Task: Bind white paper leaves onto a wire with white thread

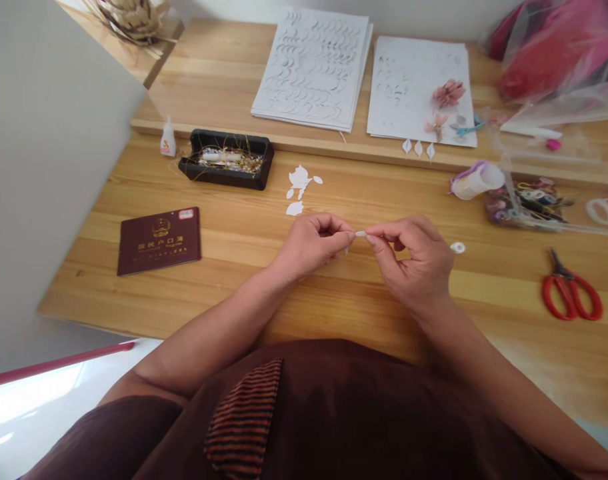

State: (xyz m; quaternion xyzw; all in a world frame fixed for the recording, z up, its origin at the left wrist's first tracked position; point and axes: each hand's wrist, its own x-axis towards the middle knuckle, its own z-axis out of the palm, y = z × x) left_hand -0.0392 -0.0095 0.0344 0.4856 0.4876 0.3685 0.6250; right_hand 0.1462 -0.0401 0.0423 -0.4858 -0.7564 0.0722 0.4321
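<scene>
Over the middle of the table, my left hand (pixel 320 243) and my right hand (pixel 415 257) face each other, both closed in a pinch. A small narrow white paper piece (pixel 361 234) spans the gap between their fingertips, one end in each pinch. Below the left fingertips a thin white tip shows; what it belongs to is hidden. Several white cut-out petal and leaf shapes (pixel 299 177) lie just beyond my left hand. To the right of my right hand sits a small white roll (pixel 457 247), perhaps of tape.
Red-handled scissors (pixel 573 293) lie at the right. A black box (pixel 227 160), glue bottle (pixel 168 138) and maroon booklet (pixel 159 241) are at the left. Printed sheets (pixel 314 67) rest on the raised shelf. A white cylinder (pixel 477 180) stands beside a clear box (pixel 554 200).
</scene>
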